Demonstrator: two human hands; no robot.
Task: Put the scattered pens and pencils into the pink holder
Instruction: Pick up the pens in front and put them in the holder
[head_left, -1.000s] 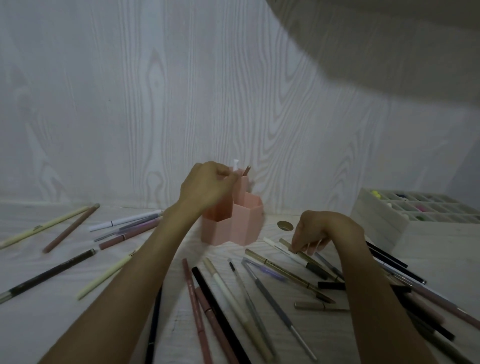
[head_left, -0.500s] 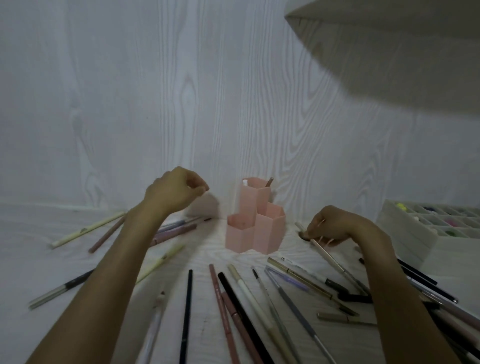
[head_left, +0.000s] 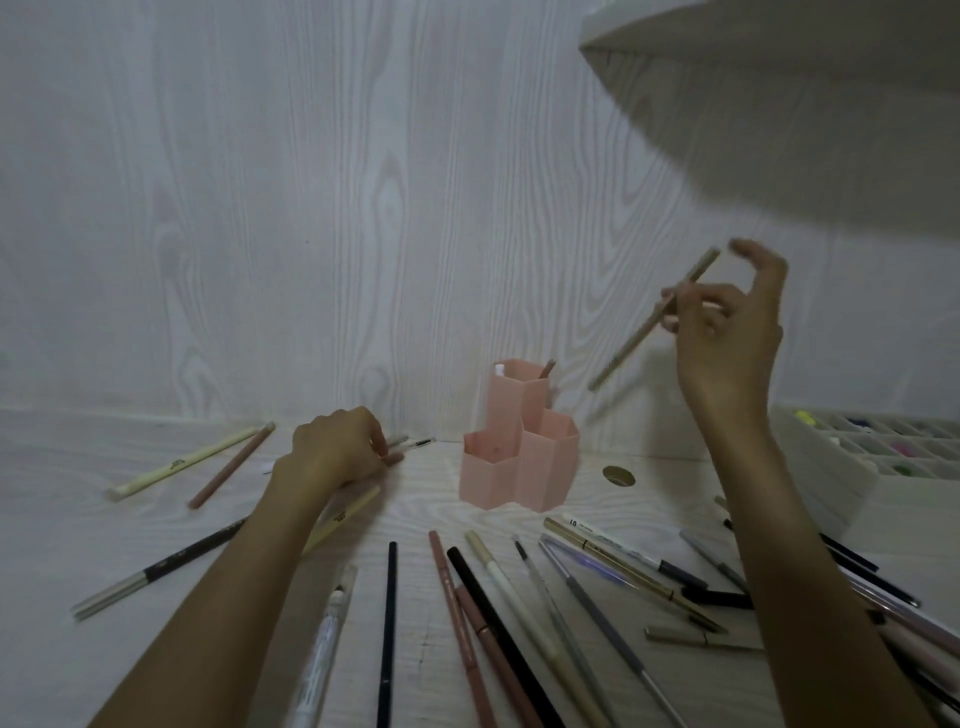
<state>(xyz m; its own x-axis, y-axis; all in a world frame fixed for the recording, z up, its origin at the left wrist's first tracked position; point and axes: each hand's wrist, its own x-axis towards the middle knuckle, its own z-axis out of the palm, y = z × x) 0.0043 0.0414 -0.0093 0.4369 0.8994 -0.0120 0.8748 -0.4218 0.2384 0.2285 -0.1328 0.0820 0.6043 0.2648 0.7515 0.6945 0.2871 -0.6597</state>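
While the right hand (head_left: 727, 332) pinches a tan pencil (head_left: 655, 318) loosely at two o'clock of the pink holder (head_left: 519, 457), it could slip; the left hand (head_left: 332, 452) fingers pens at nine o'clock, grasp unclear.

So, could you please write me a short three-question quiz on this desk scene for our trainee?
1. True or false: the right hand holds a tan pencil up in the air, to the right of the pink holder.
2. Which compartment of the pink holder already has items sticking out? A) the tall rear one B) the front left one C) the front right one
3. Fill in: the left hand is down on the desk at a group of pens lying to the ______ of the holder.

Key: 1 true; 2 A; 3 left
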